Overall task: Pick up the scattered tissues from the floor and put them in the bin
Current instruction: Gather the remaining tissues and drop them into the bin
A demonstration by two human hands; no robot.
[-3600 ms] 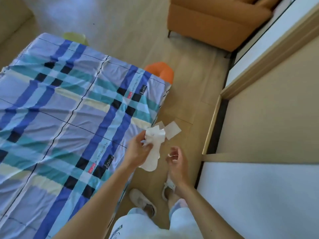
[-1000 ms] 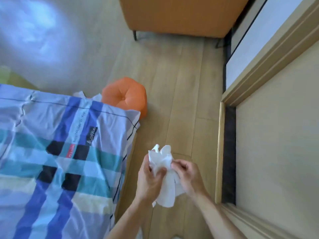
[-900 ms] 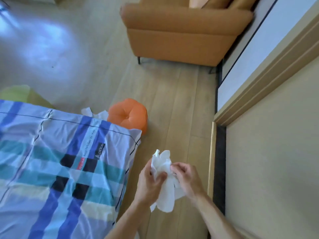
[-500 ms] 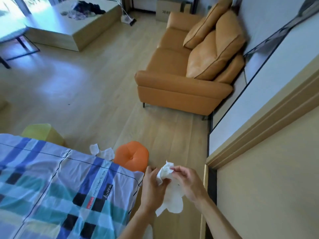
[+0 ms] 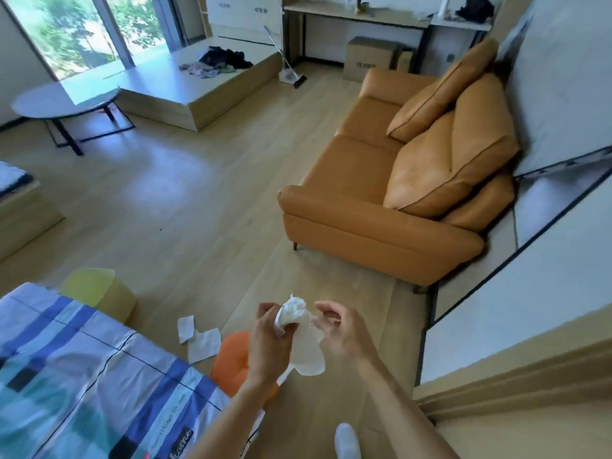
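Bright daylight from window (image 5: 82, 31), floor (image 5: 165, 180) glare, bowed edges, slight softness

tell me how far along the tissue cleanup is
Partly done. A wad of gathered tissues is gripped in the left hand; the right hand is open beside it. Two tissues lie on the floor by the orange pouf. Nothing has visibly reached the yellow bin.

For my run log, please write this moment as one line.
left hand: holds tissues | right hand: open, beside them | floor: two tissues remain | bin: not reached
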